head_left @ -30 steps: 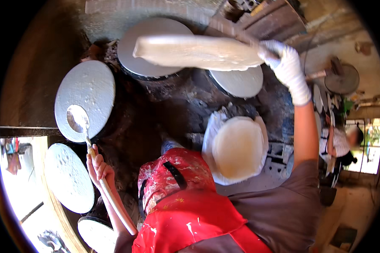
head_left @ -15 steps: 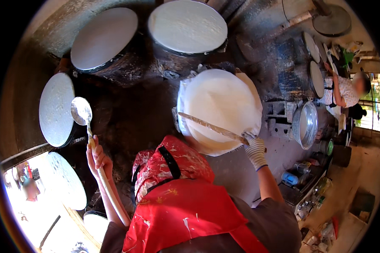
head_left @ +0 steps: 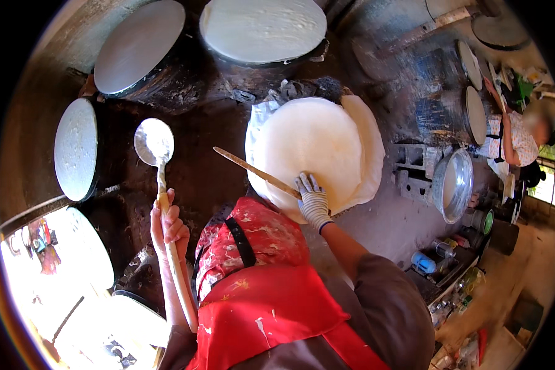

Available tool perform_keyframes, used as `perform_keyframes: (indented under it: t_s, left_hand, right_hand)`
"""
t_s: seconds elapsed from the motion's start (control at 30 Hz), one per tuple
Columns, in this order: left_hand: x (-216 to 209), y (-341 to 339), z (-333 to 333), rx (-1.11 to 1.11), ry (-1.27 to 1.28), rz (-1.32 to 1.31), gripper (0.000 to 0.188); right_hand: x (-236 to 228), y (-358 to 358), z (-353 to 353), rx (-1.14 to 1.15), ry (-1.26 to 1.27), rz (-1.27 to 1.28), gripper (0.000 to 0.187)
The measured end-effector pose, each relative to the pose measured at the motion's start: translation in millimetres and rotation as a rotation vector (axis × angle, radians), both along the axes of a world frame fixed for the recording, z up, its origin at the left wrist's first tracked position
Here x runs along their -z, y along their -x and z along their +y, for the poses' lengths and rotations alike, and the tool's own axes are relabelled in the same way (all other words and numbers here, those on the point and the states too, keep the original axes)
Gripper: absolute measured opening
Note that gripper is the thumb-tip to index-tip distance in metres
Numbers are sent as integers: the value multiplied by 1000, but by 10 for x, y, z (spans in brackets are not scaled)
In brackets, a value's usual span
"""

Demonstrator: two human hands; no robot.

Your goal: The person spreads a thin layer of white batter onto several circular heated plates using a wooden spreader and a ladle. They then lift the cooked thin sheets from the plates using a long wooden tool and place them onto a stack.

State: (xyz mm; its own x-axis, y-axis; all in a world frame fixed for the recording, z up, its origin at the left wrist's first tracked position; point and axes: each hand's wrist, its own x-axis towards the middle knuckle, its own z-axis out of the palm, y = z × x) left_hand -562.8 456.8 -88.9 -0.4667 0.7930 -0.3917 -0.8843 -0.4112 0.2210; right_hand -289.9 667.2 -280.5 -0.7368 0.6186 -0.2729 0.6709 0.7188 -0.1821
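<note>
My left hand (head_left: pixel 169 228) is closed around the wooden handle of a long ladle (head_left: pixel 154 143). Its metal bowl points up and has white residue on it. On the front part of a pile of thin round white sheets (head_left: pixel 308 139) lies my right hand (head_left: pixel 314 203), in a striped glove. Its fingers are stretched over the top sheet, while a thin wooden stick (head_left: pixel 253 169) runs out from under the thumb side toward the left. How the thumb grips the stick is hidden. The sheets overlap unevenly, one reaching out farther at the right.
Drum-like stoves with round white tops (head_left: pixel 140 48) stand at the back and left, another white top (head_left: pixel 265 28) behind the pile. Right of me are concrete blocks (head_left: pixel 412 159), a metal basin (head_left: pixel 453 185) and a blue container (head_left: pixel 422 262). Another person (head_left: pixel 512 139) works at far right.
My right hand and the stick have moved left, from the right edge of the sheets onto their front part, and its fingers have straightened. The ladle has shifted right with my left hand.
</note>
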Motion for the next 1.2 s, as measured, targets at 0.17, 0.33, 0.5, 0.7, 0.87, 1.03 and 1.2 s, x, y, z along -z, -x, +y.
perform_keyframes:
  t_s: [0.17, 0.33, 0.5, 0.7, 0.87, 1.03, 1.2]
  left_hand:
    - [242, 33, -301, 1, -40, -54, 43]
    - [581, 57, -713, 44, 303, 92, 43]
    - [769, -50, -808, 41, 391, 155, 46]
    - [1054, 29, -867, 14, 498, 172, 49]
    - [1197, 215, -626, -202, 475, 82, 53]
    - [1445, 267, -242, -254, 441, -6, 56]
    - [1544, 325, 91, -176, 559, -87, 54]
  right_hand:
    - [27, 45, -12, -5, -56, 56, 50]
    - [-733, 750, -436, 198, 342, 82, 52]
    - [-1351, 1600, -1278, 211, 1536, 138, 41]
    - [-1098, 2372, -1172, -495, 1812, -51, 39]
    - [648, 3245, 144, 636, 1974, 183, 33]
    - [2267, 3742, 1560, 1539, 1381, 628, 47]
    - [2811, 3873, 1988, 1646, 1426, 822, 30]
